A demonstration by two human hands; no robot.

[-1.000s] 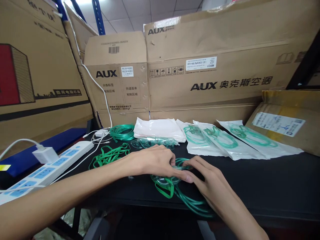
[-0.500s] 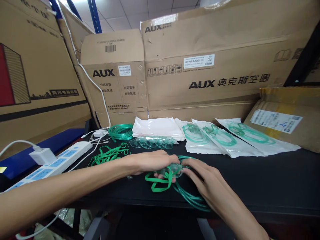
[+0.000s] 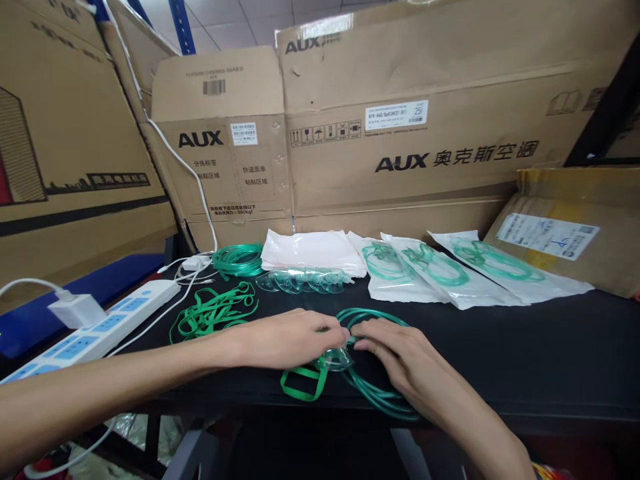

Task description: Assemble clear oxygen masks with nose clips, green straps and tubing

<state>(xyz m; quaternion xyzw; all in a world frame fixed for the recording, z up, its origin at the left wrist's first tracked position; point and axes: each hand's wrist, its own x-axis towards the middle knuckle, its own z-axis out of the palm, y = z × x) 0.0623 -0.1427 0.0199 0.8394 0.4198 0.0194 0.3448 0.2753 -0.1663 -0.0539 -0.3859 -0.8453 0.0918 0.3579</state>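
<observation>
Single view from wearer's head, facing forward and down over table (image 3: 530,353). Left hand (image 3: 303,337) close, at 6 o'clock; right hand (image 3: 395,350) equally close, at 5. Power strip (image 3: 97,333) between 8 and 9. Large carton (image 3: 425,143) farther, 12 to 2, closing background; ceiling (image 3: 230,27) above at 11.

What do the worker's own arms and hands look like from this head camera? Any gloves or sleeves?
The left hand and right hand are ungloved, with no rings, watch or bracelet showing. Both forearms are uncovered as far as the view shows. Near the right elbow, brightly patterned fabric peeks in; whether it's a sleeve, I can't tell.
</observation>
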